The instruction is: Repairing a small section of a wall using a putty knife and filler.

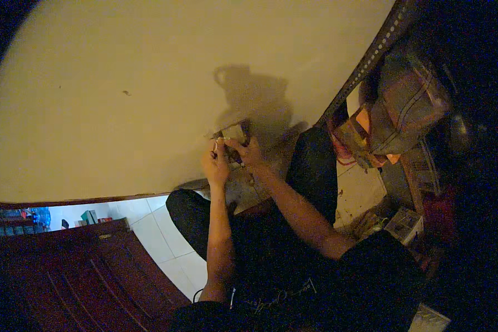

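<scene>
Dim, yellowish light falls on a broad pale wall (pixel 122 110), with a dark red door (pixel 94 276) at lower left and a perforated dark strip (pixel 390 36) along the wall's right edge, a bulky bag (pixel 409 105) just beyond it. Near the wall's lower edge, between the person's dark-clothed knees, is a small rectangular piece (pixel 237 131) with a pale face and dark border; whether it is set into the wall or held in front of it, I cannot tell.

Both hands meet there: the left hand (pixel 216 166) at its left side, fingers pointing up toward it, the right hand (pixel 253 155) at its lower right, fingers bent in toward the left. Fingertips of the two nearly meet, but blur hides whether either actually grips the piece.

By the look of it, the handling is partway through: the piece's upper part lies bare, while its lower part is covered by fingers. Nothing shows as finished, and what remains cannot be read. The upper edge slants, rising to the right; with the lower end hidden, its long axis is uncertain.
</scene>
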A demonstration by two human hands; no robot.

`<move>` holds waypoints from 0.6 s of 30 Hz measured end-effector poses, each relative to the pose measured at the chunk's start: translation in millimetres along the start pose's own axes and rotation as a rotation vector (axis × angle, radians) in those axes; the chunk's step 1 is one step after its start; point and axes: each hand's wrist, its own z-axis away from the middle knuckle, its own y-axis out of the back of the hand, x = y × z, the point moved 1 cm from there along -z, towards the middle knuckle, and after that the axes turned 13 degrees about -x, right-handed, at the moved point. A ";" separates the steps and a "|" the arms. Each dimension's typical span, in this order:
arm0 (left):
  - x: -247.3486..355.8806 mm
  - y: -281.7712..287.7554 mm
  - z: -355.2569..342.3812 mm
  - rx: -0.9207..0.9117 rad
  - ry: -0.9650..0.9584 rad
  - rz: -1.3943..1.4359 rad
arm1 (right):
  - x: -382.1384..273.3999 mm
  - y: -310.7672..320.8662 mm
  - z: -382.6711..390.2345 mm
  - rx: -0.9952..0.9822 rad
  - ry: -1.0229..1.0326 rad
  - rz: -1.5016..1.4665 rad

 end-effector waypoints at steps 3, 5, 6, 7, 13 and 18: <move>9.1 -17.0 1.8 0.030 -0.094 0.124 | 45.1 24.9 -11.1 0.035 -0.003 0.093; -0.7 -14.4 -0.1 0.058 -0.124 0.075 | 41.7 17.1 -9.5 -0.091 -0.080 0.112; -8.6 -9.5 0.6 0.090 -0.151 0.021 | 31.8 5.9 -5.4 -0.082 -0.043 -0.044; -8.4 -4.1 1.1 0.099 -0.145 0.015 | 19.3 -3.6 -2.7 -0.067 -0.006 -0.198; 16.5 -17.3 -4.9 -0.024 -0.160 0.092 | 84.2 34.8 -33.2 0.123 -0.076 -0.016; -18.7 -9.0 -4.5 0.035 -0.203 0.112 | 60.5 12.8 -19.1 -0.070 -0.183 -0.184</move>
